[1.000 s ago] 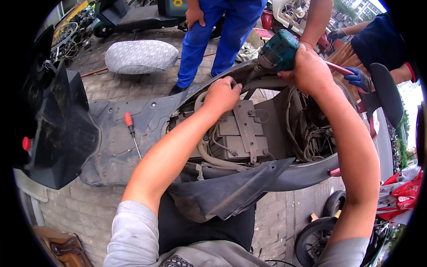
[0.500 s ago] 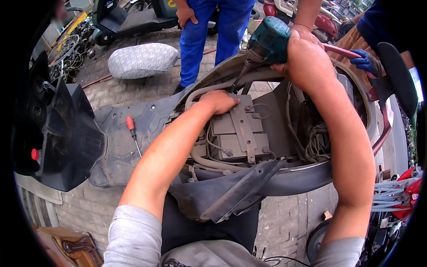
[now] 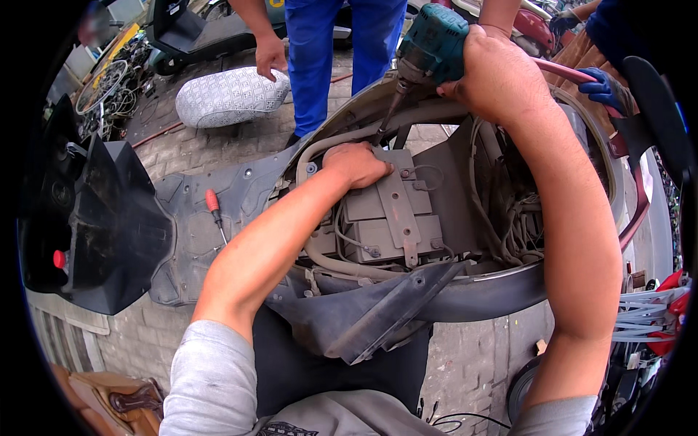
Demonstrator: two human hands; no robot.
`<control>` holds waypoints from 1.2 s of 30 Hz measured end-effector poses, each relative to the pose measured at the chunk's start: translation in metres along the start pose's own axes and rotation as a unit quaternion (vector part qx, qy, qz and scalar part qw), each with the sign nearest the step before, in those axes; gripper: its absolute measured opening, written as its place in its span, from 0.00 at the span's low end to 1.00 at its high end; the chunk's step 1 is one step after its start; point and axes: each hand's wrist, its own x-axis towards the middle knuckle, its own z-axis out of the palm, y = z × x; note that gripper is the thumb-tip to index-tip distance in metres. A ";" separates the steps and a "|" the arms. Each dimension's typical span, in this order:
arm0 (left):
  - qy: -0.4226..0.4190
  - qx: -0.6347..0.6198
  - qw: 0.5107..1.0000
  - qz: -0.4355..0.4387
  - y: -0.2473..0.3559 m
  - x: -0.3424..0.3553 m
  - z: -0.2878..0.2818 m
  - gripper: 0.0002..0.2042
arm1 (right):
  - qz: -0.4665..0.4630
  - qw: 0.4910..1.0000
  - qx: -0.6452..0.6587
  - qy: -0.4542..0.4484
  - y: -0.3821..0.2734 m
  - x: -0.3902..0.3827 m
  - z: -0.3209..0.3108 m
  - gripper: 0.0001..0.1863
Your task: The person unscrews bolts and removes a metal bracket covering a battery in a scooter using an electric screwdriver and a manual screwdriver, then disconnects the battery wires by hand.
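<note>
Some uncovering is looking done: batteries (image 3: 366, 208) are sitting exposed inside the scooter (image 3: 494, 299), metal strap (image 3: 399, 212) still spanning them. The right hand (image 3: 498, 76) is gripping the green drill (image 3: 434, 45); the left hand (image 3: 356, 165) is resting beside the strap, grip untellable.

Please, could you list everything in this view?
Scooter: one, dark grey, centre.
Batteries: at least two, dusty grey, inside the scooter.
Metal strap: one, brownish grey, across the batteries.
Power driver: one, teal, over the scooter's far edge.
Screwdriver: one, red-handled, on the footboard.
Side panel: one, dark grey, scooter's near side.
Patterned seat: one, whitish, beyond the scooter.
Parked scooters: at least two, dark green and red, top.
Tangled cables: many, dark, upper left.
Leather furniture: one piece, brown, lower left.
Other people: at least two, blue and brown trousers, top.
Left grip: one, bare, over the batteries.
Right grip: one, bare, around the power driver.
</note>
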 end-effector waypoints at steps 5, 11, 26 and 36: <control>0.003 0.000 1.000 -0.002 -0.005 0.004 0.006 0.42 | 0.003 0.995 0.011 -0.095 0.003 0.006 -0.006 0.36; 0.026 0.005 1.000 0.012 -0.008 0.004 0.007 0.37 | 0.038 0.995 -0.013 -0.096 -0.022 0.028 -0.010 0.32; 0.001 -0.022 0.999 0.027 -0.011 0.007 0.004 0.44 | 0.046 0.990 -0.012 -0.136 -0.025 0.046 -0.017 0.28; -0.003 -0.021 1.000 0.000 -0.010 0.007 0.002 0.39 | 0.003 0.991 -0.028 -0.129 -0.023 0.053 -0.015 0.29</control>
